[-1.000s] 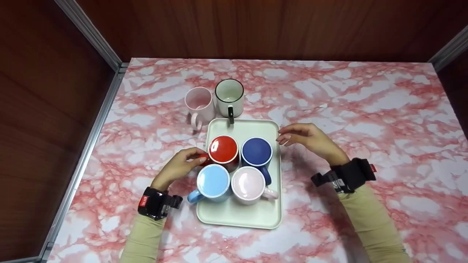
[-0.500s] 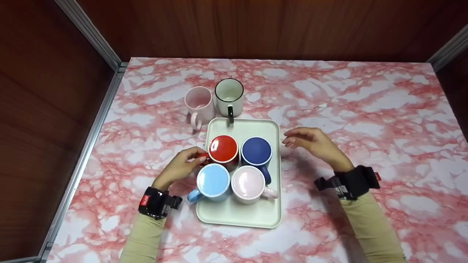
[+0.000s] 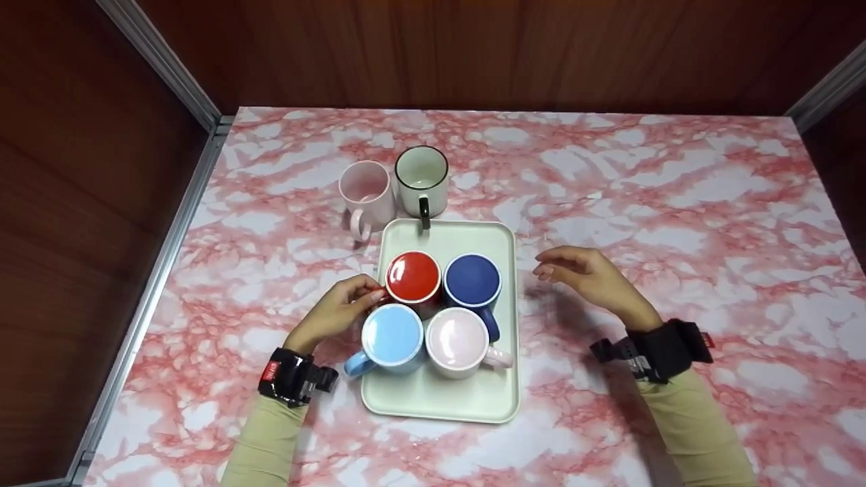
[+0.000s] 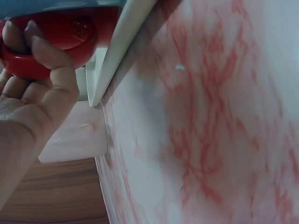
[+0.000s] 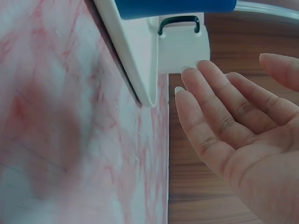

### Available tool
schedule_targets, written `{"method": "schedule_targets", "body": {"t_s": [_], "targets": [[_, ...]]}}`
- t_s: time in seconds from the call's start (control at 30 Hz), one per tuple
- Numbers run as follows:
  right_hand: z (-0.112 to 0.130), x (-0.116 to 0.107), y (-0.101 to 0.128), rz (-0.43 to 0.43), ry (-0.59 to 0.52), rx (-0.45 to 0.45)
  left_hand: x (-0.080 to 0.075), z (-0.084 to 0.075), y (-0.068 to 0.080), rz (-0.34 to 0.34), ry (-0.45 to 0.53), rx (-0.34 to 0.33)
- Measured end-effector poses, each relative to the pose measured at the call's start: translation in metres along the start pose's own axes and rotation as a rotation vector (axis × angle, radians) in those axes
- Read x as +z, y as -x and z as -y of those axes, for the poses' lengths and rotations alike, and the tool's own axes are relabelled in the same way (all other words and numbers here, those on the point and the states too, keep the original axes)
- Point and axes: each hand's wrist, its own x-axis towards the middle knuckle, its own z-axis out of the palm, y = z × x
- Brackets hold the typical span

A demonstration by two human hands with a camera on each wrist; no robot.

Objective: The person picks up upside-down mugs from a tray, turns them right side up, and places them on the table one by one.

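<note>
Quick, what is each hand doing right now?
Left hand: pinches the handle of the red mug on the tray.
Right hand: open, holding nothing, beside the tray.

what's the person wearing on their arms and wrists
Both arms are in long beige sleeves. The left hand and right hand are bare, no gloves. Each wrist carries a black strapped camera unit with a small red tag: left wrist unit, right wrist unit. No rings show.
</note>
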Motion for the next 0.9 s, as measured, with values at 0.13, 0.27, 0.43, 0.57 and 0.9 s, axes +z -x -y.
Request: {"method": "schedule_targets", "body": {"t_s": [0.13, 0.27, 0.43, 0.57, 0.9], "targets": [[-0.004, 0.0, 0.003, -0.002, -0.001, -0.005, 0.001, 0.009, -0.002, -0.005, 0.003, 0.012], [-0.007, -0.001, 0.005, -0.003, -0.001, -0.018, 0.003, 0.009, -0.002, -0.011, 0.008, 0.023], [-0.008, -0.001, 0.007, -0.005, 0.001, -0.019, 0.004, 0.009, -0.002, -0.018, 0.008, 0.041], [-0.008, -0.001, 0.008, -0.001, 0.01, 0.005, 0.005, 0.007, -0.002, -0.031, 0.013, 0.012], [-0.005, 0.0, 0.01, 0.005, -0.006, 0.028, 0.007, -0.002, -0.001, -0.089, 0.032, -0.044]]}}
